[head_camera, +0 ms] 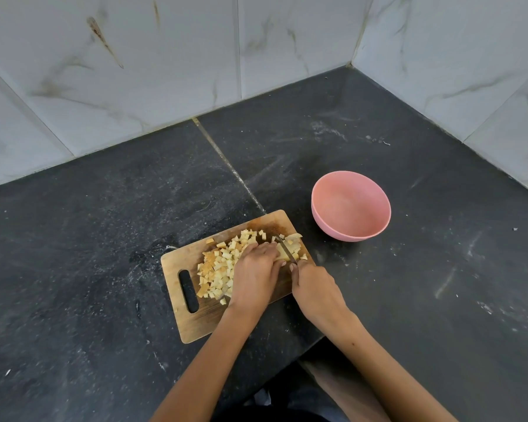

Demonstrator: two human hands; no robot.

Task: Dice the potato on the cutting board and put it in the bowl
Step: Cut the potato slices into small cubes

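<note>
A wooden cutting board point(192, 324) with a handle slot lies on the dark counter. A heap of pale diced potato point(218, 272) covers its middle. At the board's right end lie uncut potato strips point(293, 246). My left hand point(255, 275) lies over the board with its fingertips holding the strips down. My right hand point(313, 289) grips the handle of a knife point(285, 248), whose blade rests across the strips just right of my left fingertips. A pink bowl point(351, 205) stands empty to the right, beyond the board.
The black stone counter point(104, 239) runs into a corner of white marbled wall tiles point(165, 71) at the back and right. White smears and crumbs dot the counter. The counter's front edge cuts in near my arms at the bottom.
</note>
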